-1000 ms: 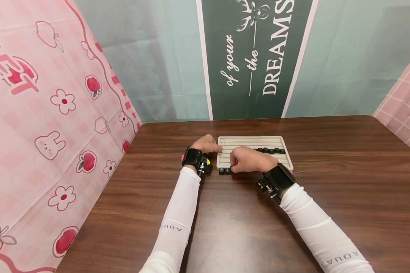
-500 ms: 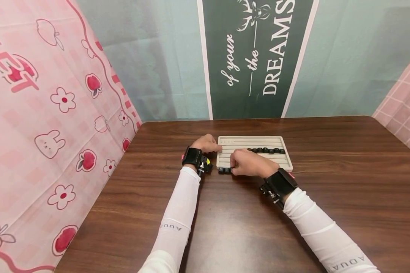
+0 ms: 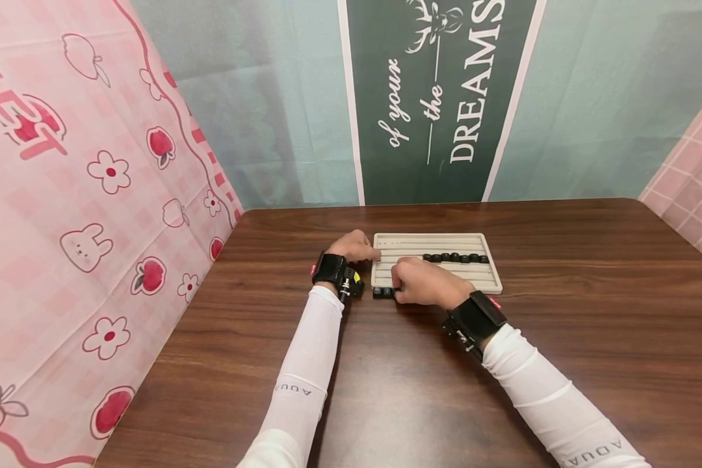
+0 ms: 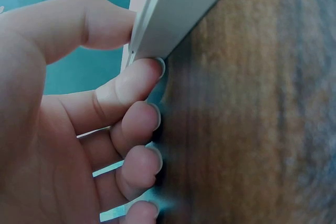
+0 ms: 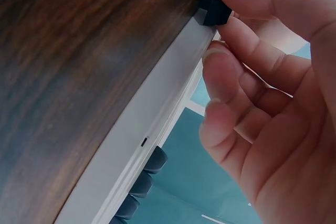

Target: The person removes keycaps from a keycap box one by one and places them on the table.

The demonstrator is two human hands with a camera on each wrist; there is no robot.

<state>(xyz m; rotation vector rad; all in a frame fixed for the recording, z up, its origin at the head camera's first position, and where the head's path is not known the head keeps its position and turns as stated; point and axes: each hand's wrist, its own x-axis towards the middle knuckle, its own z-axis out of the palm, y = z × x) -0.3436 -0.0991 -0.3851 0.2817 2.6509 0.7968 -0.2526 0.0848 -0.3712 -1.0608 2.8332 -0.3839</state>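
A cream tray [image 3: 433, 238] with ridged rows lies on the table. My left hand [image 3: 353, 247] holds its left side, the thumb [image 4: 107, 22] on the rim and the index fingertip against the side wall in the left wrist view. My right hand [image 3: 428, 282] is at the tray's near edge. There its thumb and index finger pinch a black keycap [image 5: 217, 6] beside the tray wall. To the left of those fingers, more black keycaps [image 3: 382, 292] stand in a short line on the table, along the tray's front. The right hand covers part of the tray.
Inside the tray, a row of several black keycaps [image 3: 455, 258] fills the right part of one channel. The brown wooden table [image 3: 380, 390] reaches back to a green printed cloth [image 3: 421, 175]. A pink patterned cloth [image 3: 111, 260] hangs at the left.
My right hand has shifted slightly toward me, uncovering more of the keycap row in the tray. The line of keycaps at the front has slid slightly left. My left hand stays put.
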